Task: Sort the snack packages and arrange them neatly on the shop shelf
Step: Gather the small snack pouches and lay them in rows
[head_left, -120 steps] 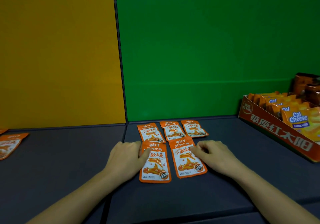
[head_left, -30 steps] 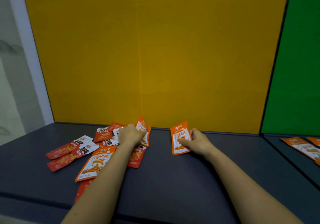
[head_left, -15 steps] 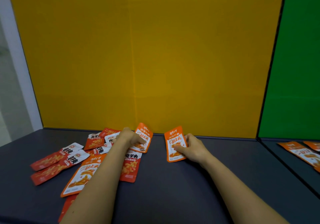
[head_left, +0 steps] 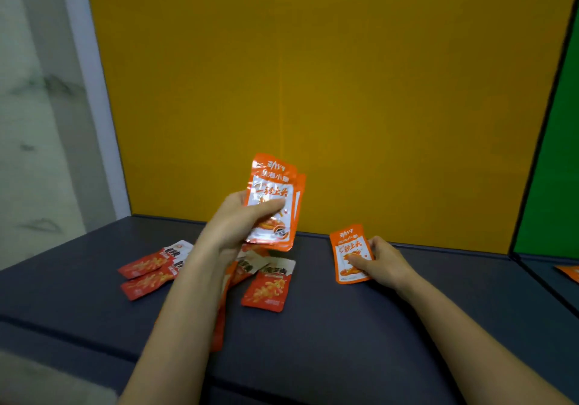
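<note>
- Head view: left hand [head_left: 232, 226] grips orange packets [head_left: 272, 182] above the shelf [head_left: 344, 332].
- Near the back wall [head_left: 391, 106], right hand [head_left: 387, 263] pinches lone packet [head_left: 348, 248].
- Loose red packets [head_left: 266, 288] clutter beneath left arm [head_left: 185, 304].

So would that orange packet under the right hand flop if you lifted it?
Probably slightly floppy: the orange packet looks like a thin, flat pouch. Likely light: the left hand holds matching packets upright easily. Its glossy film may slip.
</note>
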